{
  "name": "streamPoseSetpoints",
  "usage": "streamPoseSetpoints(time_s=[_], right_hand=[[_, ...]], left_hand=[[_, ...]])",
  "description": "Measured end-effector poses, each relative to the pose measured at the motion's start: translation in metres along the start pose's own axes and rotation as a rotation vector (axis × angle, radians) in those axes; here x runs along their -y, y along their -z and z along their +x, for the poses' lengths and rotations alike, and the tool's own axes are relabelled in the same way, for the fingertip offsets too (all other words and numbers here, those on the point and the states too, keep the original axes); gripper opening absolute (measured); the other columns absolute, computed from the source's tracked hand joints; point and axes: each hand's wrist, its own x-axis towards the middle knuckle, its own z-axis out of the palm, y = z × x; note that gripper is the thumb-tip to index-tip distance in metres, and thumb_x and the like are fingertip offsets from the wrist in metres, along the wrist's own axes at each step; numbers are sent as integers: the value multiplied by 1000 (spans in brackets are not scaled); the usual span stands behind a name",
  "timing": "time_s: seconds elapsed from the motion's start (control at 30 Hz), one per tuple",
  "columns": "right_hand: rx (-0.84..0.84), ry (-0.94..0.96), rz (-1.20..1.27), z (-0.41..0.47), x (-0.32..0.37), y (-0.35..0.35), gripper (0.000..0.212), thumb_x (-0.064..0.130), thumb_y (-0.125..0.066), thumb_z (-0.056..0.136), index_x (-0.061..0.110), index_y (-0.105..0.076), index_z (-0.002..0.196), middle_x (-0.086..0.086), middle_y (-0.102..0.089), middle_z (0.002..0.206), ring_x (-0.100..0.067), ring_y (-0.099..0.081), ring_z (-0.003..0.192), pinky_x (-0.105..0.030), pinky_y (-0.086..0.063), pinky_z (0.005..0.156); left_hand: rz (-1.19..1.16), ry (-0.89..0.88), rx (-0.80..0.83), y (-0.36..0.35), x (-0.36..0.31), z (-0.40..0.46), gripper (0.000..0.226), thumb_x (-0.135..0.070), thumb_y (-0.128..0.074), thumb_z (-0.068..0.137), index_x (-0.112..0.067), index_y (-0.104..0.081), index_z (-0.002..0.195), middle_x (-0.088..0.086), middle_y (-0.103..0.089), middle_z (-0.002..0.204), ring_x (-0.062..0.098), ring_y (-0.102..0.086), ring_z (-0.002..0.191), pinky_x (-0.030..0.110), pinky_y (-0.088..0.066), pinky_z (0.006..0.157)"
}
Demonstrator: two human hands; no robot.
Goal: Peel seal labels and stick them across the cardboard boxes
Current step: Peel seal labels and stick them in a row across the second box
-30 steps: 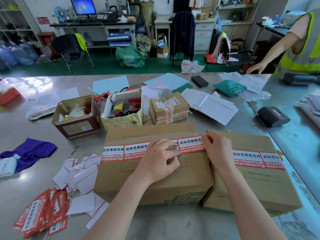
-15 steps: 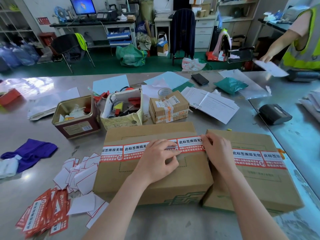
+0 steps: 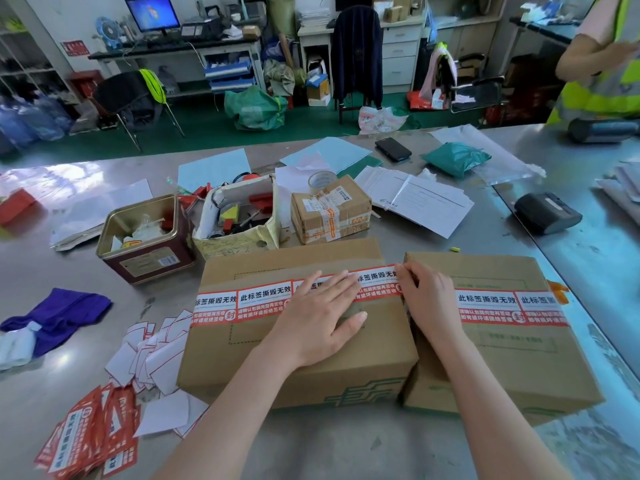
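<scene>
Fingers (image 3: 332, 289) of the left hand (image 3: 317, 322) lie flat and spread, pressing a seal label (image 3: 377, 284) onto the left cardboard box (image 3: 277, 372) on the tabletop (image 3: 69, 344); the right hand (image 3: 427, 299) pinches its end at the edge, apparently to fold it down.

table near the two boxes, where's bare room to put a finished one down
Free: the steel strip in front of both boxes, between the forearms, and the patch left of the open tin. Crowded: white backing scraps and red labels at the left, papers behind.
</scene>
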Motion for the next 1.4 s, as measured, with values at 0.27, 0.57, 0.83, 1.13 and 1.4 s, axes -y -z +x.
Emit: streamPoseSetpoints(time_s=[0.27, 0.57, 0.83, 1.13, 1.4], right_hand=[[-4, -30, 35, 0, 0, 1, 32, 25, -46, 96, 12, -50, 68, 2, -49, 57, -11, -41, 50, -22, -30, 50], [-17, -30, 53, -2, -3, 0, 35, 26, -47, 96, 13, -45, 63, 6, -43, 51, -9, -37, 46, -21, -28, 48], [-26, -29, 42, -3, -3, -2, 33, 28, -46, 97, 13, -51, 68, 2, -51, 57, -16, -44, 50, -23, -30, 50], [-27, -49, 80, -3, -1, 3, 32, 26, -49, 95, 12, -56, 67, 1, -53, 55, -13, -43, 48, -27, -33, 51], [-111, -8, -46, -4, -7, -5, 30, 32, -48, 95, 17, -68, 78, 0, -62, 61, -23, -48, 63, -32, -33, 67]], left_hand=[[19, -7, 56, 0, -10, 17, 71, -60, -2, 89, -23, -6, 149, -9, -1, 157, 0, 4, 142, 30, 7, 117], [-66, -86, -23, -3, -12, 7, 62, -55, -9, 92, -28, -26, 145, -15, -20, 152, -6, -6, 139, 31, 5, 117], [-123, -72, -158, 2, -11, 6, 56, -49, -23, 93, -20, -54, 130, -8, -50, 138, -1, -38, 131, 26, -2, 116], [-79, -73, -17, -6, -15, 24, 64, -57, -18, 92, -25, -22, 147, -11, -15, 156, -1, -6, 142, 26, 1, 117], [-126, -115, -127, -4, -15, 19, 53, -49, -29, 92, -23, -51, 132, -7, -44, 143, 4, -31, 136, 23, -8, 115]])
